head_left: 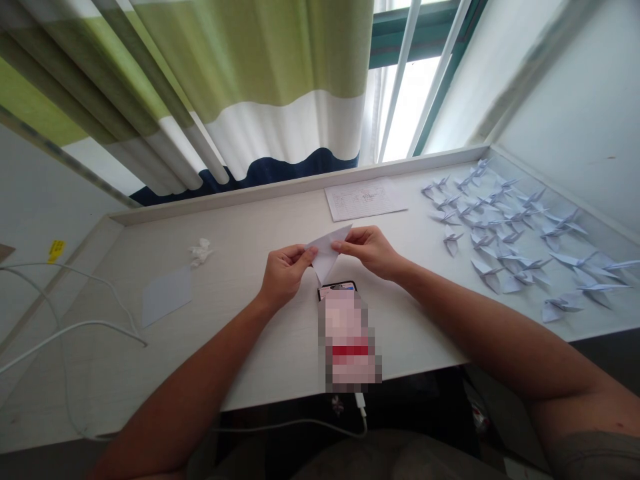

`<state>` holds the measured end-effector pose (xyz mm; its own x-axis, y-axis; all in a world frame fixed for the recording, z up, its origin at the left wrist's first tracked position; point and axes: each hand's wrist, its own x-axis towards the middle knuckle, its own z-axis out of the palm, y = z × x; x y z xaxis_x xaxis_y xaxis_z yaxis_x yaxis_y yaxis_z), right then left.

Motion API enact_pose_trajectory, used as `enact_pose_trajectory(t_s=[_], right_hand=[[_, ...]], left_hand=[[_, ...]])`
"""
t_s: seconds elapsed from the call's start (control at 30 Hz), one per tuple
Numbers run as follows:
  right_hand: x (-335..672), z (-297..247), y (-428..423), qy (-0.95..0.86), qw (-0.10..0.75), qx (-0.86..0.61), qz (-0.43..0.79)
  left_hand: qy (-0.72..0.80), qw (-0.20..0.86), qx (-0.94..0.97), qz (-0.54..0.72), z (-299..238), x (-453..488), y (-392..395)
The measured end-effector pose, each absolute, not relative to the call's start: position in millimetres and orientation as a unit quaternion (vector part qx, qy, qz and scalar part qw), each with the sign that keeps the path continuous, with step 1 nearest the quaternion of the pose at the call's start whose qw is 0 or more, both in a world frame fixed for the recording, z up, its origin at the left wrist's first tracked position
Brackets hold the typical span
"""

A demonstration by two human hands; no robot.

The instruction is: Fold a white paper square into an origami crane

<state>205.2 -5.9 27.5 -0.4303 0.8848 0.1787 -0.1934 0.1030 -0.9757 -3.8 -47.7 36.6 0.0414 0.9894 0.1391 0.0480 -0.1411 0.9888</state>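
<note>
Between my two hands is a small piece of white paper (pixel 326 257), folded to a pointed shape. My left hand (pixel 285 273) pinches its left corner, thumb on top. On the other side, my right hand (pixel 373 250) grips the right edge between thumb and fingers. One tip of the paper points down toward a phone (pixel 347 333), which lies just below at the desk's front edge, its screen lit and mostly blurred out. Several folded white paper cranes (pixel 510 220) stand in a group on the right of the desk.
A printed sheet (pixel 366 199) lies behind my hands. To the left are a square of white paper (pixel 167 295), a crumpled tissue (pixel 201 252) and a looping white cable (pixel 100 327). A charging plug (pixel 361 403) runs from the phone. A raised rim (pixel 280 191) borders the desk beneath the curtain (pixel 280 60).
</note>
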Motion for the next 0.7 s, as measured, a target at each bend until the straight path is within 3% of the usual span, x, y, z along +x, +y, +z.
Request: enact_pose_trajectory(t_s=[0.47, 0.7], right_hand=[[204.2, 25.0, -3.4, -0.59, 0.454, -0.277, 0.608], [207.8, 25.5, 0.7, -0.56, 0.518, -0.287, 0.579]], left_hand=[[0.471, 0.448, 0.562, 0.511, 33.7, -7.6, -45.2], [0.468, 0.456, 0.57, 0.498, 29.8, -10.8, -44.2]])
